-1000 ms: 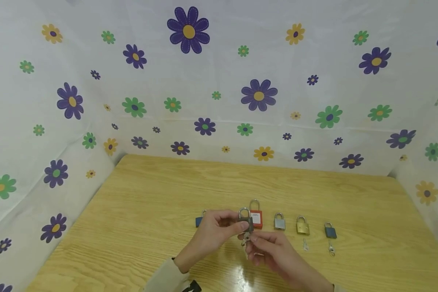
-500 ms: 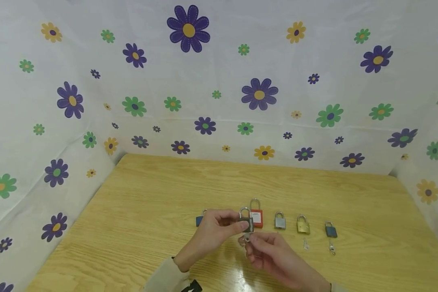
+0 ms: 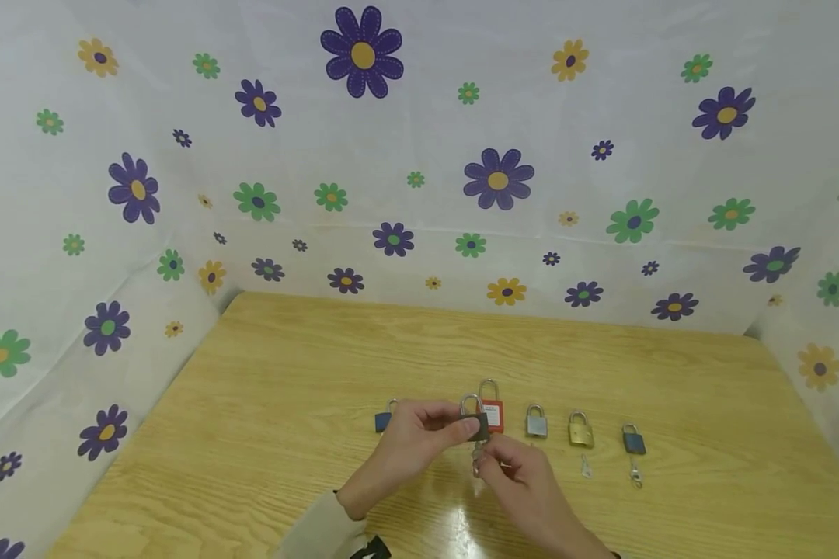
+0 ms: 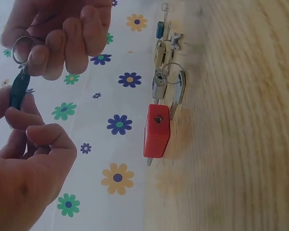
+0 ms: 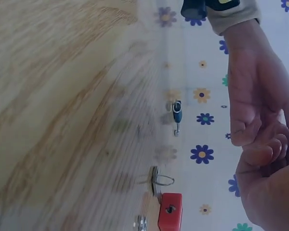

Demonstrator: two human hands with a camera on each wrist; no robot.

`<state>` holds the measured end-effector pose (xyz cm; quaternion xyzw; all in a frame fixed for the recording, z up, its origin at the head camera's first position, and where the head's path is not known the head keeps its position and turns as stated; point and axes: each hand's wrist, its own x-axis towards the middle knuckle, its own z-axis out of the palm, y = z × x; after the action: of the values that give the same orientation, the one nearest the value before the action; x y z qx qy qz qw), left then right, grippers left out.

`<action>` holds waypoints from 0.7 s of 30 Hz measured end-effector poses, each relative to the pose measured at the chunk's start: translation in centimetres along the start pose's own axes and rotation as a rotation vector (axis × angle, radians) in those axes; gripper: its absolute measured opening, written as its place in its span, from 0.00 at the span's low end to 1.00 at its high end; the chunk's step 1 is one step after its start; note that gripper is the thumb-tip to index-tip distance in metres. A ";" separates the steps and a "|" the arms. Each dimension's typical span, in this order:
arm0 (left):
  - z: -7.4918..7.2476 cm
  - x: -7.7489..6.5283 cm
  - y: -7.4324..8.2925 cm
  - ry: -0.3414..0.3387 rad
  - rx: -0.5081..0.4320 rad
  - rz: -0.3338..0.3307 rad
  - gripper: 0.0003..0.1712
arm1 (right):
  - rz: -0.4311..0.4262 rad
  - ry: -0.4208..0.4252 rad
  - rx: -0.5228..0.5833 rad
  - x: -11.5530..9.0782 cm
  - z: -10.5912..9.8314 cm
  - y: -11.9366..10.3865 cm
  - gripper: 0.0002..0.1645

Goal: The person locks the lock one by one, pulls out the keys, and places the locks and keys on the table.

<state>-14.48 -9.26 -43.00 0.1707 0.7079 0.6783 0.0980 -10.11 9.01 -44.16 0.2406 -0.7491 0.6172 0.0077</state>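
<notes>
In the head view my left hand (image 3: 405, 446) grips a dark padlock (image 3: 479, 426) with a silver shackle, thumb across its front. The shackle points up, and the body is slightly tilted. My right hand (image 3: 534, 489) pinches small metal keys (image 3: 477, 462) right below the padlock. Whether a key sits in the keyhole is hidden by the fingers. From the left wrist, a key ring (image 4: 21, 50) hangs by the right fingertips, close to the padlock's lower end. In the right wrist view the right hand (image 5: 274, 192) covers most of the padlock.
Behind the hands stands a red padlock (image 3: 492, 416) with a white label. To its right are a silver padlock (image 3: 536, 425), a brass padlock (image 3: 581, 435) and a dark blue padlock (image 3: 633, 442). Loose keys (image 3: 586, 467) lie before some. A blue padlock (image 3: 382, 422) is partly behind my left hand.
My right hand has turned and moved slightly up, closer to the padlock's underside. The padlock has tilted a little and shifted slightly right. The left hand keeps its grip.
</notes>
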 end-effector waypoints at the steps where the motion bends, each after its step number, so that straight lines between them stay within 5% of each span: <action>1: 0.0 0.1 0.0 0.024 0.000 -0.023 0.14 | 0.003 0.003 -0.004 0.0 0.1 0.0 0.16; 7: -1.2 0.7 0.2 0.185 0.003 -0.105 0.14 | 0.095 -0.040 -0.006 -0.3 0.4 -0.1 0.14; 12: -2.4 0.5 0.2 0.195 0.051 -0.109 0.14 | 0.209 -0.048 -0.056 -0.5 0.1 0.1 0.12; 21: -3.8 0.1 -0.5 0.184 0.110 -0.127 0.15 | 0.287 -0.019 -0.203 -0.3 -0.1 0.5 0.05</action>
<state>-16.06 -12.76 -43.23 0.0678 0.7593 0.6438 0.0661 -10.02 9.27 -44.65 0.1348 -0.8343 0.5308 -0.0631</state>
